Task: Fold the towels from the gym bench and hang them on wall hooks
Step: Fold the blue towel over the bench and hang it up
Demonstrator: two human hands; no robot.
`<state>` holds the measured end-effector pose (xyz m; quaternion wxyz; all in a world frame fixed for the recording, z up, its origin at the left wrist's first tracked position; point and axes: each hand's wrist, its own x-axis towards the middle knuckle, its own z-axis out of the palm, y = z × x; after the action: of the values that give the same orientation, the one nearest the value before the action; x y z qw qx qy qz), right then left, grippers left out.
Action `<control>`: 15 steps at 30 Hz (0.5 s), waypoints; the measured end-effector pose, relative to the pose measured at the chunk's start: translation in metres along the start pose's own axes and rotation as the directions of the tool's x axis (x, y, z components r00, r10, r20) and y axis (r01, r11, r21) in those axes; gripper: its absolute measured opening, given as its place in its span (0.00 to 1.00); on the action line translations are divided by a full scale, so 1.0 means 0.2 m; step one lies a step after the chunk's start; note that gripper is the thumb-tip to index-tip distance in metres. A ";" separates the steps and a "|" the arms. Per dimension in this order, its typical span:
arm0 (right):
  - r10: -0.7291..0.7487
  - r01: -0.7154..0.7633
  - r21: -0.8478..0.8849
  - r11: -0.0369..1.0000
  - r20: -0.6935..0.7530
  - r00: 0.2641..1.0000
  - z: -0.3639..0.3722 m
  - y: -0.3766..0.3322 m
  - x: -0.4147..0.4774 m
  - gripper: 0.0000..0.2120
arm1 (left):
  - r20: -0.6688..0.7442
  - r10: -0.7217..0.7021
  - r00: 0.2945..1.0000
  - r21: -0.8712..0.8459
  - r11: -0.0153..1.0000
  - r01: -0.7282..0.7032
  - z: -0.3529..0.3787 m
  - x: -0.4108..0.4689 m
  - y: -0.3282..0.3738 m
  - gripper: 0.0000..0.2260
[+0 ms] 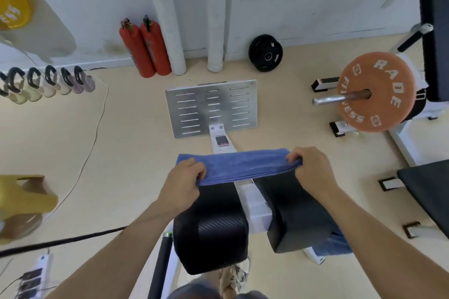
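A blue towel [239, 165] is stretched flat as a folded strip above the far end of the two black bench pads [213, 233]. My left hand [183, 181] pinches its left end, and my right hand [309, 168] grips its right end with curled fingers. A second blue cloth [332, 246] pokes out from under the right pad [301, 216], mostly hidden. No wall hooks are visible in this view.
A slotted metal footplate [211, 108] lies on the floor ahead. Two red fire extinguishers [145, 48] and a black weight plate [265, 53] lean at the wall. An orange plate on a bar [375, 92] stands right. Kettlebells [48, 81] line the left.
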<state>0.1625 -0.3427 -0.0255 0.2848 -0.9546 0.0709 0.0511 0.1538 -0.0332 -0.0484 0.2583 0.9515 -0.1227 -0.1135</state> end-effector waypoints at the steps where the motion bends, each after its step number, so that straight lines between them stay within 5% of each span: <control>1: 0.035 -0.034 -0.042 0.999 0.019 0.999 0.05 0.07 -0.05 0.17 | 0.052 0.004 0.999 -0.003 1.000 -0.004 0.07 -0.04 0.00 0.16; 4: 0.154 -0.139 -0.176 0.975 0.076 0.985 0.19 0.21 -0.20 0.15 | 0.152 -0.011 0.988 -0.027 1.000 0.015 0.27 -0.15 0.00 0.16; 6: 0.211 -0.191 -0.208 0.959 0.080 0.974 0.23 0.25 -0.26 0.15 | 0.135 -0.163 0.977 -0.098 0.979 0.177 0.34 -0.20 0.02 0.16; 10: 0.268 -0.249 -0.222 0.943 0.063 0.961 0.23 0.25 -0.29 0.13 | 0.115 -0.519 0.847 -0.336 0.782 0.525 0.36 -0.26 0.08 0.20; 15: 0.325 -0.283 -0.244 0.927 0.154 0.933 0.20 0.23 -0.29 0.11 | 0.084 -0.707 0.702 -0.447 0.603 0.661 0.34 -0.39 0.09 0.14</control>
<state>0.0953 -0.3519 -0.0748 0.1723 -0.9478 0.1848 0.1942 0.0572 -0.0565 -0.0849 0.4108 0.8443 0.2932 -0.1800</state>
